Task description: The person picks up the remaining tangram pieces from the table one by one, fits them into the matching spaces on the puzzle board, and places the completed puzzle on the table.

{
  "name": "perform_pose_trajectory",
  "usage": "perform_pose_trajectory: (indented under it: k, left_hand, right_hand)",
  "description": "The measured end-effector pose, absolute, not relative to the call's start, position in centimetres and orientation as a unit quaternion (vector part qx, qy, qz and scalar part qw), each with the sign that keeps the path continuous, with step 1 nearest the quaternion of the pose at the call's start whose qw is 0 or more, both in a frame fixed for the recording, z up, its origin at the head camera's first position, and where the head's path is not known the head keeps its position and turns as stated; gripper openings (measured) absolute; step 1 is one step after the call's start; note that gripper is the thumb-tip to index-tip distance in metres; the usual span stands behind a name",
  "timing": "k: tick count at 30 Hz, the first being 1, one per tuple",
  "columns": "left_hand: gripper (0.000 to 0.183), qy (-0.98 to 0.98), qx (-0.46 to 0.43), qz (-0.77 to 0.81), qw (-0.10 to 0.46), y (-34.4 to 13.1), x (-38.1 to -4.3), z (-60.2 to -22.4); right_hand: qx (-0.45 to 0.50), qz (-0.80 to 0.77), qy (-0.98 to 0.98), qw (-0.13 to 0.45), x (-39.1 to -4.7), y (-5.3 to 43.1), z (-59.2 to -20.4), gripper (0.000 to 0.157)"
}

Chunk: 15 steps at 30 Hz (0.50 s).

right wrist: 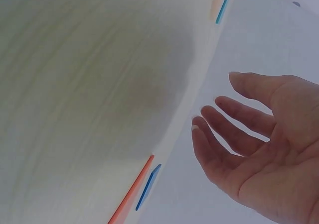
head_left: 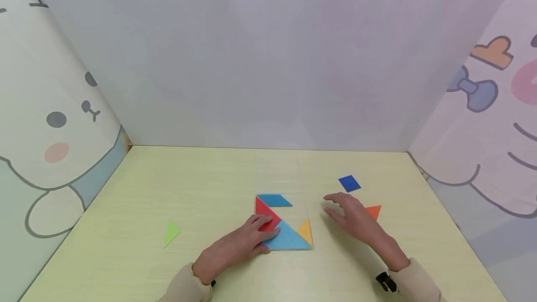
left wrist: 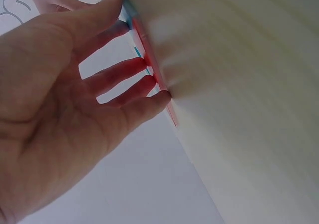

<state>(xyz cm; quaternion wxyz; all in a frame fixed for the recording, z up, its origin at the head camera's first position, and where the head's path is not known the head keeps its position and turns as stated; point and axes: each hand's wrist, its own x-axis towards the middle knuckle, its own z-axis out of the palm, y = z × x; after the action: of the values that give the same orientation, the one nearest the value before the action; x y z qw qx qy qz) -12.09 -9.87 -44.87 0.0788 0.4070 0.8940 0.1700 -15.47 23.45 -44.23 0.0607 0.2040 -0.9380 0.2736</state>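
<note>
Flat tangram pieces lie together mid-table: a red triangle (head_left: 262,208), a light blue triangle (head_left: 287,239), a small yellow triangle (head_left: 306,232) and a blue parallelogram (head_left: 274,200). Fingertips of my left hand (head_left: 247,239) rest on the red triangle, and its thumb is by the light blue one's lower left edge. In the left wrist view those fingers are spread and press on the pieces. My right hand (head_left: 351,216) hovers above the table to the right, fingers loosely bent, holding nothing. It partly hides an orange triangle (head_left: 373,211); a dark blue square (head_left: 349,183) lies just beyond.
A small green triangle (head_left: 171,234) lies alone at the left of the pale wooden table (head_left: 189,176). A faint clear sheet or outline shows around the grouped pieces. Light walls (head_left: 268,59) stand at the back and on both sides, the side ones with cartoon figures.
</note>
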Motion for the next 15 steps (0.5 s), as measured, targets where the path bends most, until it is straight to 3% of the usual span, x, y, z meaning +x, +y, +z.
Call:
perform_pose_trajectory:
  k: [15]
  left_hand:
    - [0.051, 0.888, 0.425, 0.166, 0.059, -10.2, -12.0, -45.1]
  right_hand:
    - [0.178, 0.288, -0.933, 0.120, -17.0, 25.6, -44.5, 0.029]
